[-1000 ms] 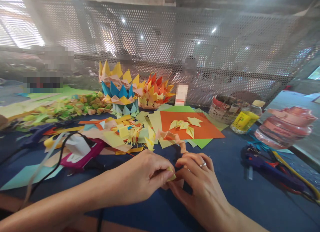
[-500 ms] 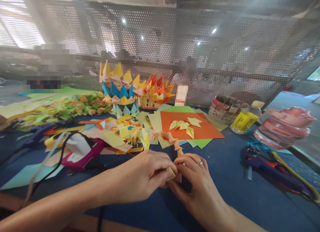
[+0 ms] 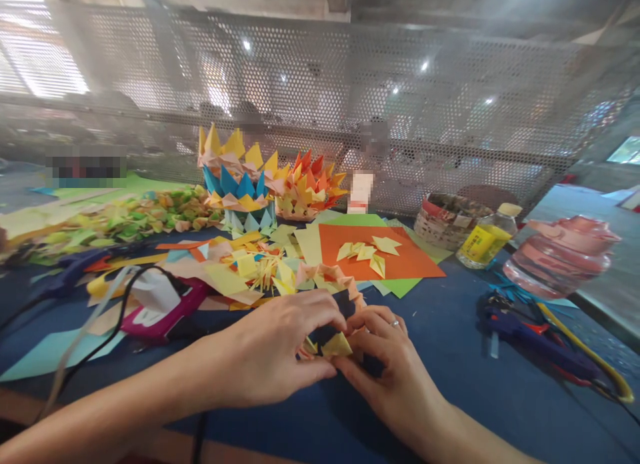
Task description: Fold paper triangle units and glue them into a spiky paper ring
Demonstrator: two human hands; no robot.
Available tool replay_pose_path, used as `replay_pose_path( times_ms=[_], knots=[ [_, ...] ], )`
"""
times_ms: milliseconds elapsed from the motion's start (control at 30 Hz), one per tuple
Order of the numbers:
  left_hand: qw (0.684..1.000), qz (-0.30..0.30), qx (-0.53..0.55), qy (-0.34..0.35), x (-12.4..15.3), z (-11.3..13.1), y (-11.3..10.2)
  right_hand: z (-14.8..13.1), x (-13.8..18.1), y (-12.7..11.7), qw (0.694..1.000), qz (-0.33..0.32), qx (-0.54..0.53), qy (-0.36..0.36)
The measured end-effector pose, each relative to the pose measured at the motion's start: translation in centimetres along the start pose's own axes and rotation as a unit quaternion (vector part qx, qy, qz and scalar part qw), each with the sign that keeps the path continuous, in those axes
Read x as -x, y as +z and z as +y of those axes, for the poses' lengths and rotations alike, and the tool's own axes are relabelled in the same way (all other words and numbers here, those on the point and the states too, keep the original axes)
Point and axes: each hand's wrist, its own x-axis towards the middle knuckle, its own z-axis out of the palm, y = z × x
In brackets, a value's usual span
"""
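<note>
A ring of pink folded paper stands close in front of me, its far rim curving above my hands. My left hand curls around the ring's near left side, thumb below and fingers over the top. A yellow folded paper piece shows between the hands at the ring's near edge. My right hand, with a ring on one finger, pinches the near right side. Beyond them, several pale yellow folded pieces lie on an orange sheet. The fingers hide much of the ring.
Finished paper crowns stand behind loose paper scraps. Left are a pile of folded pieces, a magenta power strip and a glue gun. Right are another glue gun, a yellow-labelled bottle, a pink jug and a basket.
My left fingers have spread wider from the thumb, and the yellow piece, pinched under the thumb before, now shows uncovered. My right hand keeps its grip on the ring.
</note>
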Motion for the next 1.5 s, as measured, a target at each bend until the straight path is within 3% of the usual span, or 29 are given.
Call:
replay_pose_path(
  times_ms=[233,633,1500],
  knots=[
    [0.994,0.020,-0.099,0.039,-0.1,-0.5,0.9,-0.2,0.1,0.1,1.000,-0.002,0.000,-0.010],
    [0.994,0.031,-0.091,0.051,-0.3,-0.5,1.2,-0.7,0.0,-0.2,1.000,-0.009,-0.001,-0.019],
    [0.997,-0.006,-0.073,0.032,0.0,0.0,0.7,-0.9,-0.1,-0.3,0.998,-0.040,-0.022,-0.032]
  ],
)
